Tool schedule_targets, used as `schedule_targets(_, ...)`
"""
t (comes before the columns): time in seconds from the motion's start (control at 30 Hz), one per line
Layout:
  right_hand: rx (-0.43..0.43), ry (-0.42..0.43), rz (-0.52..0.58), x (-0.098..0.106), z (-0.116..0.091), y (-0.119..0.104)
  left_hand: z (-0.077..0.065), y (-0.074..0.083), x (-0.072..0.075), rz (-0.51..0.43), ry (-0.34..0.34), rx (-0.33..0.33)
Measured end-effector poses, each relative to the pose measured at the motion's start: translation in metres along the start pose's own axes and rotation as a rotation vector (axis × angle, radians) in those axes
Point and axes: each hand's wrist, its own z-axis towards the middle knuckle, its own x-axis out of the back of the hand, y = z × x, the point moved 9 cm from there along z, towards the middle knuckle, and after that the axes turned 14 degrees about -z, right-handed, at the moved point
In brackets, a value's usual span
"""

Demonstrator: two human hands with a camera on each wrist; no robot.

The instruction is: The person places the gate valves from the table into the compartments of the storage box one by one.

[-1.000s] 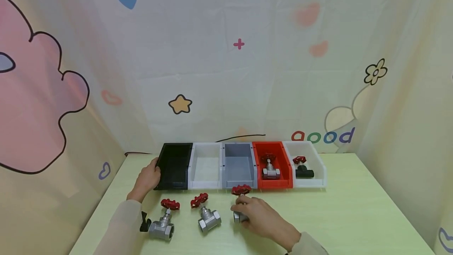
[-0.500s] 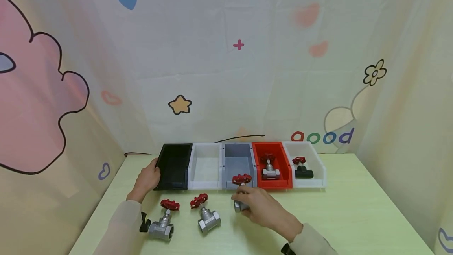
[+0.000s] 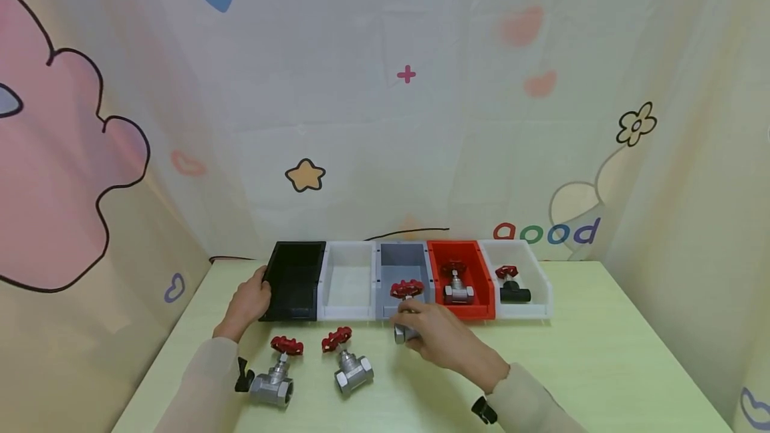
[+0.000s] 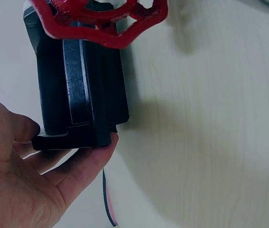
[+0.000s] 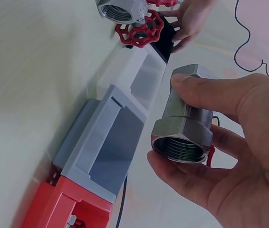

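Note:
My right hand [image 3: 442,336] holds a metal gate valve [image 5: 184,118] with a red handwheel [image 3: 406,289], in front of the grey bin [image 3: 404,261]. In the right wrist view, thumb and fingers wrap its silver body, one threaded opening facing the camera. My left hand [image 3: 245,301] grips the outer wall of the black bin [image 3: 295,279] at the row's left end; in the left wrist view its thumb and fingers pinch that bin's end [image 4: 77,140]. Two more red-wheeled valves lie on the table, one at left [image 3: 273,386] near my left sleeve, the other [image 3: 353,373] farther right.
Between black and grey sits a white bin [image 3: 349,279]. Right of grey, the red bin [image 3: 481,306] contains a metal valve [image 3: 458,291]; the end white bin [image 3: 541,286] contains a black-bodied valve [image 3: 515,291]. A printed curtain [image 3: 337,85] hangs behind the table [image 3: 601,366].
My right hand has lifted the valve and carried it away from me, from the table up to the grey bin's front edge. The left hand stays on the black bin.

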Motion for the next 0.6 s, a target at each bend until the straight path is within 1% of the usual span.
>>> schedule_targets(0.33,-0.018,0.048,-0.028,0.006,0.011,0.009,0.000,0.001,0.000,0.012,-0.001,-0.003)
schedule_targets(0.6,-0.039,0.066,-0.026,0.004,0.019,0.021,-0.001,0.003,0.000,0.015,-0.009,-0.023)
